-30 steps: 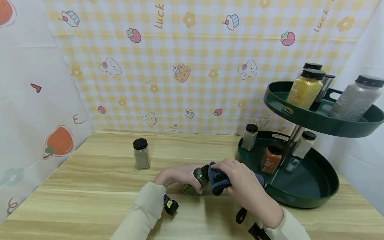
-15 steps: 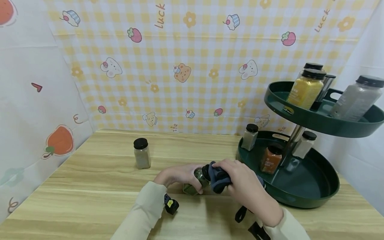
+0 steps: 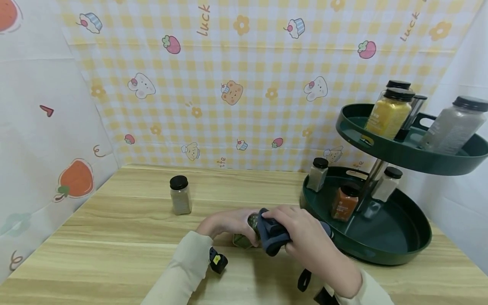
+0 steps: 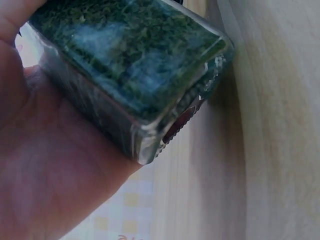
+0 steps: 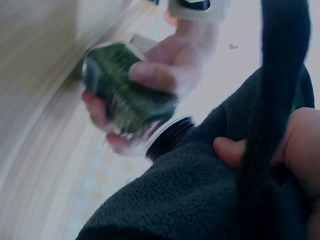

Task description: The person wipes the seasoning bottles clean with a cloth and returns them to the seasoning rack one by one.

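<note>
My left hand (image 3: 230,222) grips a square glass jar of dried green herbs (image 4: 130,55), tilted, with its black-lidded end toward the right. Fingers and thumb wrap the sides of the glass, as the right wrist view shows too. A dark blue-grey cloth (image 3: 272,233) is bunched in my right hand (image 3: 310,233) and lies over the lid end of the jar. In the right wrist view, part of the black lid (image 5: 170,137) shows beside the cloth. The fold under my right fingers is partly hidden.
A black-capped jar (image 3: 181,195) stands at the left on the wooden table (image 3: 95,254). To the right, a green two-tier rack (image 3: 385,250) holds several jars, among them a yellow one (image 3: 389,114) and an orange-red one (image 3: 345,203). A patterned cloth (image 3: 251,118) hangs behind.
My right hand has shifted slightly left with the cloth, which now covers the black lid in the head view. The left hand and herb jar stay nearly still.
</note>
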Demonstrator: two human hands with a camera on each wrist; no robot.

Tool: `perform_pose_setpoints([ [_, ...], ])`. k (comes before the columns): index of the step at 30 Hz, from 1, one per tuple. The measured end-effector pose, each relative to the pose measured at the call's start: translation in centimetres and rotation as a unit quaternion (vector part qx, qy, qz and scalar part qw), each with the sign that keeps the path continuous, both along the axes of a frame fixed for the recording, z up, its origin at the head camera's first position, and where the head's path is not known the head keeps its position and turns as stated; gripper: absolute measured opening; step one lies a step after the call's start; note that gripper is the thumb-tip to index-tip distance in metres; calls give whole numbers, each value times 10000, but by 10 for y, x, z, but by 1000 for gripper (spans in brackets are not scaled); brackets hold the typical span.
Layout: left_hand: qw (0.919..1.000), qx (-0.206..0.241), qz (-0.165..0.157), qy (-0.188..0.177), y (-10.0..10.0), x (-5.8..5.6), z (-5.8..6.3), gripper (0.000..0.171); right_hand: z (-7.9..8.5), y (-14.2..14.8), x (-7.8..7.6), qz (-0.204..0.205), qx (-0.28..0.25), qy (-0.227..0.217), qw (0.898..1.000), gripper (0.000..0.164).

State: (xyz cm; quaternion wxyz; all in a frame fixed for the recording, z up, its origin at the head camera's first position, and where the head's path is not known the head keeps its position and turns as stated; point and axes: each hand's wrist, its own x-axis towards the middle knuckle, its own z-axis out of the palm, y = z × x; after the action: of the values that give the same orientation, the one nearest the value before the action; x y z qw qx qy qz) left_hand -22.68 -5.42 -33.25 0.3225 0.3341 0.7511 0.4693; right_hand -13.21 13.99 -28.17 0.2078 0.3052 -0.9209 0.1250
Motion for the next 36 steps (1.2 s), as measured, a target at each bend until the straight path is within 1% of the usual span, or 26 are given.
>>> perform_pose_setpoints([
  [3, 9999, 91, -37, -90, 0, 0, 0, 49, 1, -2, 2, 47, -57, 8, 10000, 61],
  [5, 9999, 97, -13, -137, 0, 0, 0, 51, 1, -2, 1, -81, -144, -123, 9998, 62],
  [8, 9999, 54, 33, -143, 0, -1, 0, 55, -1, 1, -3, -297, -267, -391, 9984, 65],
  [11, 9998, -1, 82, -179, 0, -1, 1, 60, -4, 5, -9, -452, -321, -539, 9970, 63],
  [13, 9997, 34, 52, -223, 0, -1, 0, 61, -7, 8, -13, -546, -297, -590, 9963, 61],
  [17, 9993, 147, -45, -336, 1, -2, 0, 56, -9, 10, -16, -682, -212, -609, 9956, 60],
  [20, 9996, 111, -60, -255, 1, -2, -1, 55, -7, 8, -13, -582, -157, -475, 9971, 61],
  [25, 9999, 69, -6, -96, 0, 0, 0, 49, -1, 2, -2, -42, -49, -128, 9999, 59],
  [28, 9998, 121, 19, -133, 0, 1, 0, 48, 2, 0, 2, 173, -17, -14, 9998, 57],
  [32, 9996, 162, 31, -227, 0, 0, 0, 49, 1, 1, 1, 61, -93, -150, 9998, 58],
  [36, 9992, 206, 15, -339, 0, 0, 0, 50, -2, 5, -5, -184, -189, -366, 9990, 61],
])
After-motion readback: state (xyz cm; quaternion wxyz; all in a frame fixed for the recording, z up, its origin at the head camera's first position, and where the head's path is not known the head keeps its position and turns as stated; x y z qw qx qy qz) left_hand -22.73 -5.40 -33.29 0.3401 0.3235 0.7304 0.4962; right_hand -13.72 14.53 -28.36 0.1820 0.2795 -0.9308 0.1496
